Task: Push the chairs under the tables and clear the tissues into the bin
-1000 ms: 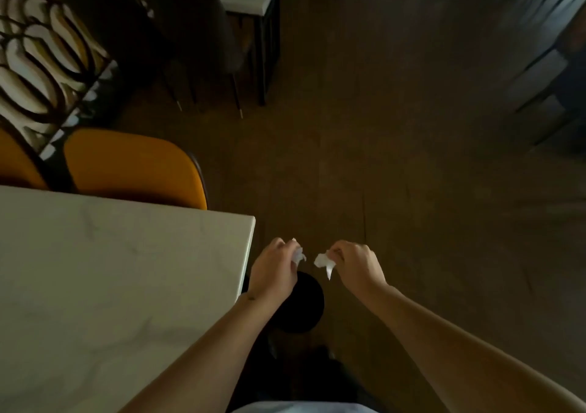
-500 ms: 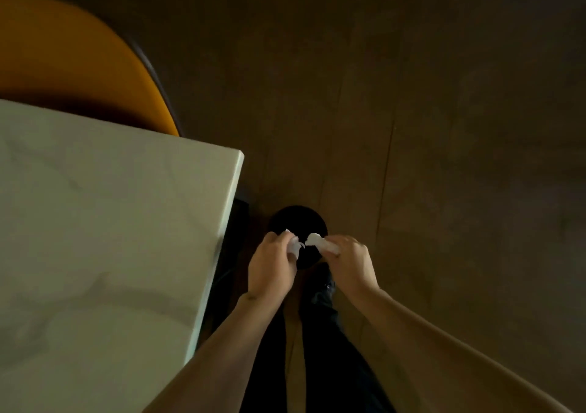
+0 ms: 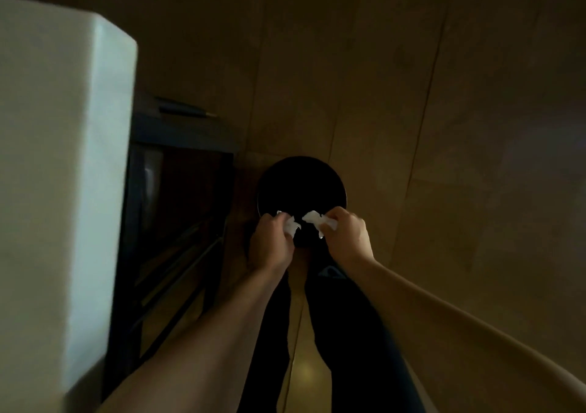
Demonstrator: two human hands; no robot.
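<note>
A round black bin (image 3: 301, 184) stands on the floor just right of the table's dark base. My left hand (image 3: 269, 243) grips a crumpled white tissue (image 3: 290, 225) over the bin's near rim. Beside it, my right hand (image 3: 347, 236) grips another crumpled white tissue (image 3: 317, 219), also above the bin's near edge. The two hands are close together, a small gap between the tissues. The bin's inside is too dark to see into.
The white marble table top (image 3: 57, 165) fills the left side, its corner at upper left. Its dark metal frame (image 3: 177, 209) stands below, next to the bin. My dark-trousered legs (image 3: 345, 333) stand on the brown wooden floor (image 3: 444, 127).
My view has tilted down and closer to the bin; the orange chair has left view. Both hands, still holding tissues, have come to the bin's near rim.
</note>
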